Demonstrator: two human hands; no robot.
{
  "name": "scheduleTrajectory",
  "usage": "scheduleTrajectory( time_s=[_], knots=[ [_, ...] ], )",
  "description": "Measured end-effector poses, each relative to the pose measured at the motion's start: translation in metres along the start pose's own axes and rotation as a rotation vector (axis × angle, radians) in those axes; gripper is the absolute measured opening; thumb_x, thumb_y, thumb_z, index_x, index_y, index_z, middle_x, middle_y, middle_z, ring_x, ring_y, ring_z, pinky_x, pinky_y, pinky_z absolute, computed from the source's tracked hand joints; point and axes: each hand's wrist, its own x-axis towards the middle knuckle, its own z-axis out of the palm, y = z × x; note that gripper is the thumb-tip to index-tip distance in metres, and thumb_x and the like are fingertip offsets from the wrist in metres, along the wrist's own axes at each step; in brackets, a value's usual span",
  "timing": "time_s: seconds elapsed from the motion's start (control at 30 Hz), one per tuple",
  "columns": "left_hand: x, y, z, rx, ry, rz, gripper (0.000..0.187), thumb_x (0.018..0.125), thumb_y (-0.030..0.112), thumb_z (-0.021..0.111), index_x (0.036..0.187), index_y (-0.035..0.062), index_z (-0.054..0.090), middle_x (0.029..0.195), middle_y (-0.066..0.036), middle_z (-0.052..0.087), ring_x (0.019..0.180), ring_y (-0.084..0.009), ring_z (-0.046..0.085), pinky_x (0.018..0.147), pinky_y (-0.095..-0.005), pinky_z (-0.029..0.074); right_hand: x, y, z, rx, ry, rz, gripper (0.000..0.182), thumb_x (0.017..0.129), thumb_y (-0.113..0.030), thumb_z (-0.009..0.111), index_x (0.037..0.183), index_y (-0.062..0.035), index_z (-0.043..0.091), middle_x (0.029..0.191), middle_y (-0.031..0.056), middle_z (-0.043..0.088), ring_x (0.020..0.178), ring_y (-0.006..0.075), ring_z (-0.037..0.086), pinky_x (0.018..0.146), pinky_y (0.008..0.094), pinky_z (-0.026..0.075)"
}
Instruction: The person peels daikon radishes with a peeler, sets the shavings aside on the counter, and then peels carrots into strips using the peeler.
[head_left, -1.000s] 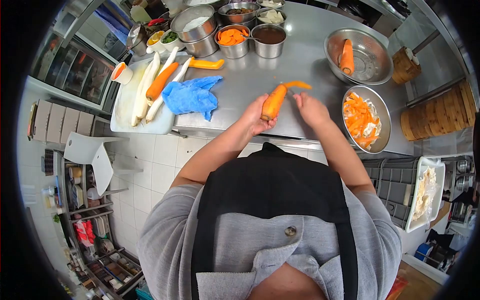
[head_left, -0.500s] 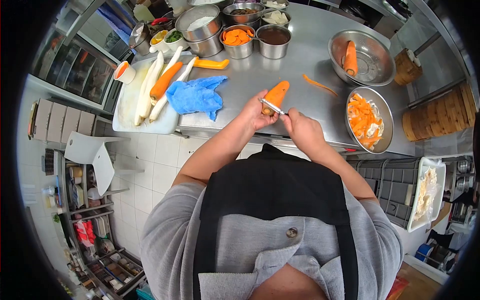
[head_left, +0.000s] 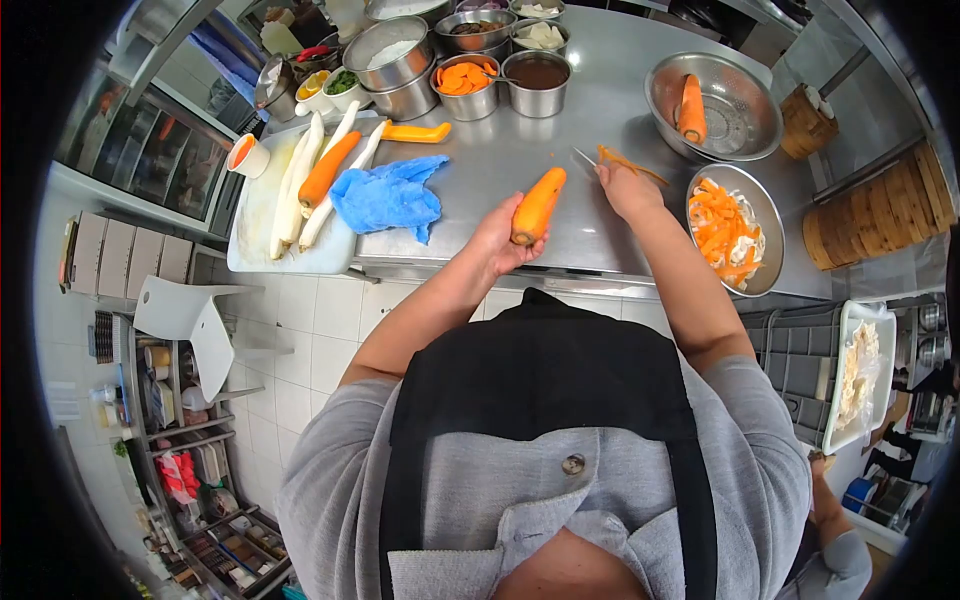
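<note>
My left hand (head_left: 497, 236) is wrapped round the thick end of a peeled-looking carrot (head_left: 540, 203), its narrow end pointing away from me. To the right, over the steel table, my right hand (head_left: 630, 190) is closed on a peeler (head_left: 585, 158), whose metal end sticks out to the left. An orange strip of carrot peel (head_left: 608, 155) lies at the fingers of that hand; whether they pinch it is hidden. Nearby stands a steel bowl of orange and white peelings (head_left: 776, 250). Behind it another carrot (head_left: 692, 110) rests in a perforated steel bowl (head_left: 770, 140).
On the left, a white cutting board (head_left: 250, 225) bears long white roots and a carrot (head_left: 328, 170), beside a blue cloth (head_left: 388, 200). Several steel containers (head_left: 540, 100) line the back. Bamboo steamers (head_left: 880, 225) stand right. Another person's arm (head_left: 826, 510) shows at lower right.
My right hand has moved away from the carrot, right and forward to the peel strip on the table, taking the peeler along. The carrot stays in my left hand, tilted more upright.
</note>
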Motion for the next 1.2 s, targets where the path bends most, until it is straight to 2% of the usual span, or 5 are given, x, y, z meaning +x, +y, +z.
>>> scheduleTrajectory(
  time_s=[0.13,0.37,0.77,0.87,1.2],
  knots=[
    [-0.002,0.005,0.004,0.045,-0.023,0.029,0.050,0.098,0.050,0.038,0.119,0.0063,0.051,0.098,-0.015,0.061,0.077,-0.0211,0.058,0.061,-0.0291,0.049,-0.035,-0.013,0.015,0.306,-0.075,-0.071,0.049,0.098,-0.042,0.034,0.104,-0.0001,0.060,0.103,0.0275,0.062,0.100,0.0436,0.058,0.088,0.0501,0.044],
    [0.009,0.015,0.024,-0.019,0.084,0.058,0.048,0.098,0.049,0.038,0.118,0.0067,0.052,0.096,-0.014,0.061,0.079,-0.0212,0.058,0.061,-0.0297,0.048,-0.124,-0.044,-0.006,0.095,0.156,-0.328,0.037,0.097,-0.039,0.043,0.088,-0.0043,0.053,0.072,0.0171,0.065,0.068,0.0394,0.063,0.062,0.0481,0.051],
    [-0.005,-0.003,0.005,0.052,0.054,0.064,0.043,0.099,0.044,0.037,0.113,0.0060,0.050,0.089,-0.012,0.057,0.070,-0.0225,0.054,0.060,-0.0324,0.046,-0.010,-0.006,0.016,-0.036,-0.033,-0.099,0.046,0.098,-0.044,0.036,0.103,-0.0045,0.059,0.097,0.0218,0.066,0.093,0.0376,0.063,0.080,0.0501,0.049],
    [-0.005,0.000,-0.006,0.036,0.006,0.071,0.047,0.099,0.046,0.035,0.115,0.0050,0.051,0.091,-0.014,0.058,0.072,-0.0236,0.057,0.062,-0.0333,0.049,-0.013,-0.015,0.011,0.081,0.070,-0.025,0.045,0.097,-0.044,0.038,0.102,-0.0038,0.058,0.097,0.0235,0.065,0.094,0.0385,0.063,0.079,0.0503,0.049],
    [0.003,0.006,0.008,-0.133,0.086,0.108,0.046,0.099,0.044,0.038,0.117,0.0035,0.051,0.097,-0.016,0.059,0.078,-0.0242,0.060,0.061,-0.0306,0.051,-0.127,-0.057,-0.002,0.062,0.111,-0.364,0.035,0.096,-0.039,0.046,0.086,-0.0055,0.052,0.073,0.0168,0.065,0.069,0.0369,0.064,0.061,0.0469,0.051]
  ],
)
